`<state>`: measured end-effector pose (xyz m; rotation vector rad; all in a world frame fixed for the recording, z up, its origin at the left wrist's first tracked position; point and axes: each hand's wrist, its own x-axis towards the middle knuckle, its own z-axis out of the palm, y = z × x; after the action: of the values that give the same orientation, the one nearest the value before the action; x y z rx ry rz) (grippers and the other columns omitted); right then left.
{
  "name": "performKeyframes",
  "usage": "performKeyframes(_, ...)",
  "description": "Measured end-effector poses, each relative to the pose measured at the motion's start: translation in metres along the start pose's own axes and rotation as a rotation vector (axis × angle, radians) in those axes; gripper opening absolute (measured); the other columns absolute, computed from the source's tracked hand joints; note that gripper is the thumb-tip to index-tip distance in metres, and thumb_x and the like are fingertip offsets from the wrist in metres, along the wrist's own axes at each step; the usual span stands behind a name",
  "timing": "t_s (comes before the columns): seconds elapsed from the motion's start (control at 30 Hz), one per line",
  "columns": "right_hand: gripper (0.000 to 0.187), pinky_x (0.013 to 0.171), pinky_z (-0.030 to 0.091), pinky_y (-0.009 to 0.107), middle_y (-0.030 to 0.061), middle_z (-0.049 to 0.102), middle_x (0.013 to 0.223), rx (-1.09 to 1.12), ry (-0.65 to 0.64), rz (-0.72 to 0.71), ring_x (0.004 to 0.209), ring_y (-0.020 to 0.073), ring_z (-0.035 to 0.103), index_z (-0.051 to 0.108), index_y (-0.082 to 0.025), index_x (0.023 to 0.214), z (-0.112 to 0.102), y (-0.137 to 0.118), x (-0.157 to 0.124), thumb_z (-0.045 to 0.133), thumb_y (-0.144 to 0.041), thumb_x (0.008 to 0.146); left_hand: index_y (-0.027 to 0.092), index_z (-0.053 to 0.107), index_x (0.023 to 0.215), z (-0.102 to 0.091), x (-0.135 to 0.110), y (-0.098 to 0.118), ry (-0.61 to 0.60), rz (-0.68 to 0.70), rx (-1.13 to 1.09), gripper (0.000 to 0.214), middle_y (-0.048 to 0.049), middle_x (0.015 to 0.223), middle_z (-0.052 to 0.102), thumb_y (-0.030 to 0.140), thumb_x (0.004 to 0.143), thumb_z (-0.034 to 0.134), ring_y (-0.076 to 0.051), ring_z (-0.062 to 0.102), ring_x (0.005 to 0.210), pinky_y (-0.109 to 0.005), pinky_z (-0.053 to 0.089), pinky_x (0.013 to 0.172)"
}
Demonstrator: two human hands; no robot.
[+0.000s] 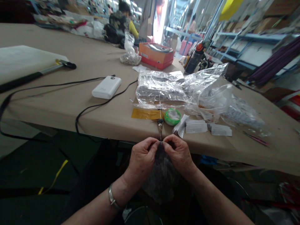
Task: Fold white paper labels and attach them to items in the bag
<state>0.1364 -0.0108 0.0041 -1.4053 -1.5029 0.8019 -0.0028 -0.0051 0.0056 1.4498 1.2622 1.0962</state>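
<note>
My left hand (144,156) and my right hand (177,153) meet just off the table's front edge, thumb and forefinger pinched on each. Between them they hold the top edge of a dark grey, sheer, cloth-like piece (161,175), which hangs down over my lap. Its exact kind cannot be told. Right beyond the fingertips, a thin metal rod tool (160,126) with a dark collar points toward me over the table edge. Brown tape (146,114) lies beside its far end. A round green tub (172,117) with whitish contents stands right of the rod.
Stacks of white printed labels (196,126), pink tweezers (256,139) and clear plastic bags (164,87) lie on the table (70,109). A white power bank (107,87), black cables, an orange box (156,56) and a spray can (195,59) stand farther off. People sit in the background.
</note>
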Motion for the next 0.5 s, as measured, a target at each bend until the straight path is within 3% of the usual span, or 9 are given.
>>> performKeyframes(0.33, 0.01, 0.054, 0.039, 0.02, -0.0039, 0.052, 0.062, 0.033, 0.042, 0.011, 0.057, 0.0099, 0.046, 0.057, -0.018, 0.071, 0.004, 0.002, 0.003, 0.055, -0.024, 0.079, 0.017, 0.068, 0.072, 0.001, 0.005, 0.0, 0.023, -0.019, -0.019, 0.016, 0.0006, 0.065, 0.065, 0.028, 0.078, 0.058, -0.013, 0.055, 0.061, -0.02, 0.042, 0.058)
performKeyframes(0.5, 0.01, 0.06, 0.045, 0.021, -0.0019, 0.061, 0.069, 0.074, -0.053, 0.001, 0.063, 0.0117, 0.056, 0.062, -0.018, 0.083, -0.003, 0.001, -0.009, 0.058, -0.027, 0.081, 0.018, 0.069, 0.072, 0.002, 0.003, 0.013, -0.033, -0.045, -0.045, 0.016, -0.0003, 0.066, 0.067, 0.03, 0.077, 0.06, -0.014, 0.058, 0.062, -0.02, 0.044, 0.058)
